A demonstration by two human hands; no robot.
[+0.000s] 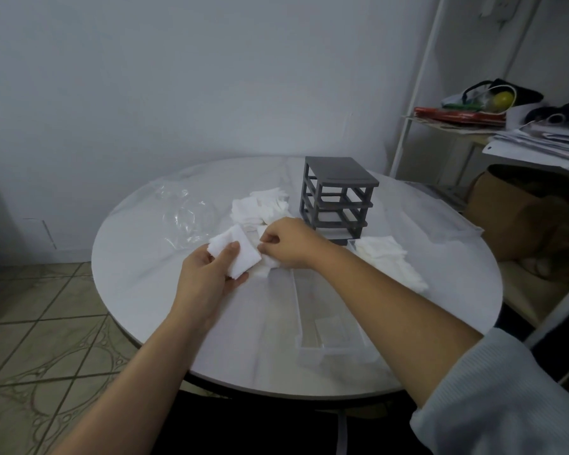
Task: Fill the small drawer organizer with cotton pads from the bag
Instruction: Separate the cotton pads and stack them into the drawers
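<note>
My left hand (211, 274) holds a small stack of white square cotton pads (235, 254), thumb on top. My right hand (288, 243) pinches a pad at the right edge of that stack, fingers curled. A loose heap of cotton pads (260, 206) lies behind my hands. The grey drawer organizer frame (337, 197) stands empty of drawers at the table's back. One clear drawer (329, 326) lies near the front edge. Another drawer heaped with pads (388, 257) sits to the right. The clear plastic bag (184, 215) lies crumpled at the left.
The round white table (151, 280) stands against a pale wall. A white shelf rack (473, 126) with papers and bags stands at the right, with a brown box (513, 211) below it. Tiled floor (40, 323) shows at the left.
</note>
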